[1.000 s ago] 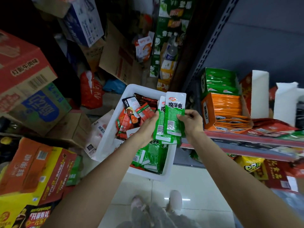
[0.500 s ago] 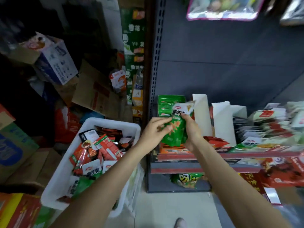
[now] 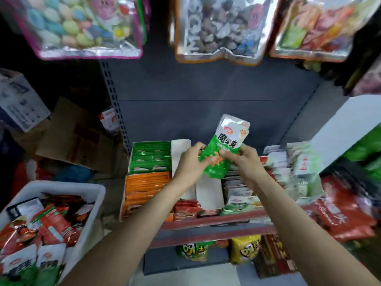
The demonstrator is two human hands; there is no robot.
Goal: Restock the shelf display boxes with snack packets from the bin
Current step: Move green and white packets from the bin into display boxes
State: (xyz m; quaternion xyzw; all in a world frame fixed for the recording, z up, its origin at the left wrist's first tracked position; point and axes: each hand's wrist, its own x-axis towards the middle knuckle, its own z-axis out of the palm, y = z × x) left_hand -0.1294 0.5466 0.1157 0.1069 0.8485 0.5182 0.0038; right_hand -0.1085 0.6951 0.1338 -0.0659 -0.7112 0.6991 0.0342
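I hold a small stack of green and white snack packets (image 3: 223, 147) upright over the shelf, between both hands. My left hand (image 3: 190, 164) grips the stack's lower left side, and my right hand (image 3: 242, 162) pinches its right edge. Below them stand shelf display boxes: one with green packets (image 3: 150, 157), one with orange packets (image 3: 144, 186), and a white-walled box (image 3: 208, 193) under my hands. The white bin (image 3: 90, 203) with red, white and green packets sits on the floor at lower left.
More rows of white and green packets (image 3: 288, 162) fill the shelf to the right, beside red bags (image 3: 340, 213). Large clear bags (image 3: 220, 27) hang overhead. Cardboard boxes (image 3: 76, 137) are piled at left. Yellow and green bags (image 3: 245, 250) lie on the lower shelf.
My view has swung up from the bin to the shelf. Both hands have carried the green packets from above the bin to above the display boxes, further right.
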